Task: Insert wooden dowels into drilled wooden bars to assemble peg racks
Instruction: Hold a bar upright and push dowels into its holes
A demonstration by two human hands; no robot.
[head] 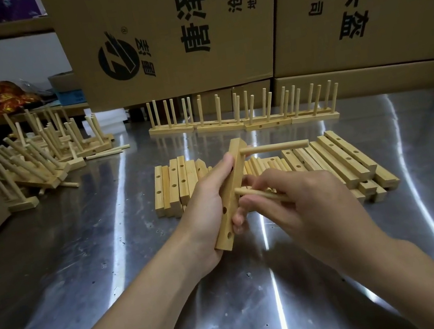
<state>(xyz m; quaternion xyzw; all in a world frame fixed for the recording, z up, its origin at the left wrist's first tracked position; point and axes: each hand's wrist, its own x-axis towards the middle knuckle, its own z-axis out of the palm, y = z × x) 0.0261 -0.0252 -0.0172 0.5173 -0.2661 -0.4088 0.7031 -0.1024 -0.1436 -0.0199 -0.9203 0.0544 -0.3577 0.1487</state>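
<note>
Near the middle of the frame the left hand [206, 209] holds a drilled wooden bar [229, 193] tilted almost upright above the desk [90, 271], its grip wrapped around the bar's lower half with the thumb along the near edge. The bar looks light, stiff and dry, so it should not slip or bend; the sensible hold is on its plain faces, clear of the holes, 2 of which show open low on the side facing the camera. 1 dowel [276, 147] is already seated near the top and juts out toward the right. The right hand [311, 206] has its grip narrowed to a pinch around a second dowel [255, 194], the fingertips close behind its leading end, which sits at the bar's middle; whether the tip has entered a hole I cannot tell. Thin and rigid, the dowel probably wants a straight push, since an angled one could jam it. Behind the hands lie loose bars [176, 188] and loose dowels [265, 167], with finished racks [242, 119] standing further back.
</note>
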